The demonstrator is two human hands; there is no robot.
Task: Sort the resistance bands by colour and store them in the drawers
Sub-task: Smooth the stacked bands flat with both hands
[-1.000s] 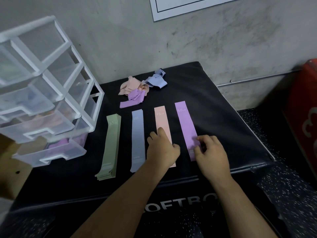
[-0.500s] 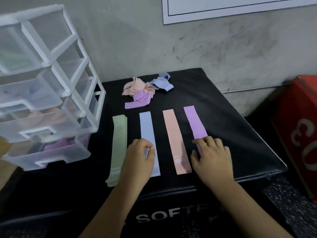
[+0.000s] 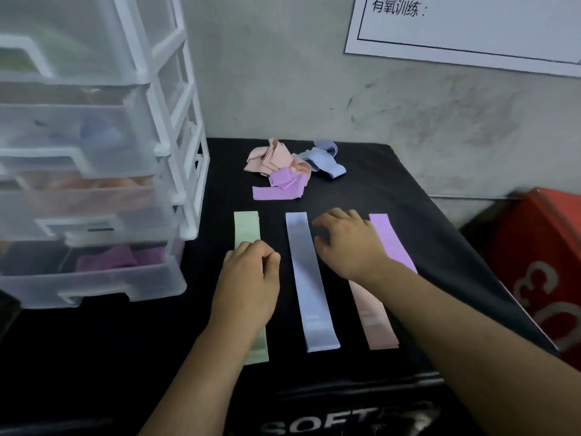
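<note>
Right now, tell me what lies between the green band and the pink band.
The blue band lies flat between the green band and the pink band, with strips of bare mat on either side, as the head view shows.

Black box [image 3: 408,221], red box [image 3: 547,247], poster [image 3: 471,26].

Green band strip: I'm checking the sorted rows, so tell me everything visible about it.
The green band strip is a pale, matte, fabric-like length lying flat and straight on the black padded box, leftmost of four strips, beside the drawer unit. The left hand covers its middle, fingers curled; a grip cannot be confirmed. Both ends show.
</note>
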